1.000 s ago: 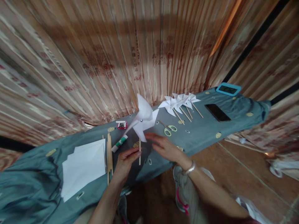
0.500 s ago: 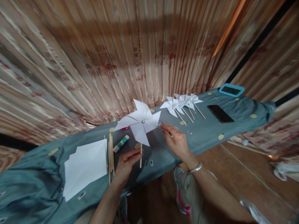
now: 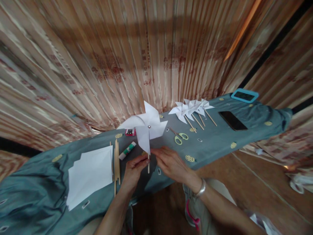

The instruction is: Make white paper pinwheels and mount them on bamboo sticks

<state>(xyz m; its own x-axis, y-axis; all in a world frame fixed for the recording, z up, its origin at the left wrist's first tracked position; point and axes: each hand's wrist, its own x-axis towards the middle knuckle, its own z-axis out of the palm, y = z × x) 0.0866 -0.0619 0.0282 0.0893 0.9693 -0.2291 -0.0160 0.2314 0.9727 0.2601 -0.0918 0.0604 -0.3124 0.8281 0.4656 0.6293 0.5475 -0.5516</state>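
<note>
A white paper pinwheel (image 3: 144, 125) with a shiny pin at its centre stands upright in front of me. Its wooden stick (image 3: 148, 168) is pinched in my left hand (image 3: 134, 168), below the blades. My right hand (image 3: 171, 163) is beside it, fingers stretched toward the tip of the lowest blade. Whether they touch the paper is hard to tell. Scissors (image 3: 181, 137) with yellow-green handles lie on the cloth beyond my right hand. A green and white glue stick (image 3: 127, 150) and a small red box (image 3: 130, 132) lie left of the pinwheel.
Several finished pinwheels (image 3: 182, 111) lie in a row at the back right. Beyond are a black phone (image 3: 233, 120) and a blue-framed device (image 3: 244, 95). Wooden sticks (image 3: 116, 163) and a stack of white paper (image 3: 90, 173) lie left on the green-grey tablecloth (image 3: 212, 143). A curtain hangs behind.
My right hand has let go of the scissors, now on the cloth, and moved left to the pinwheel's lower blade. The blades have turned slightly; my left hand keeps its hold.
</note>
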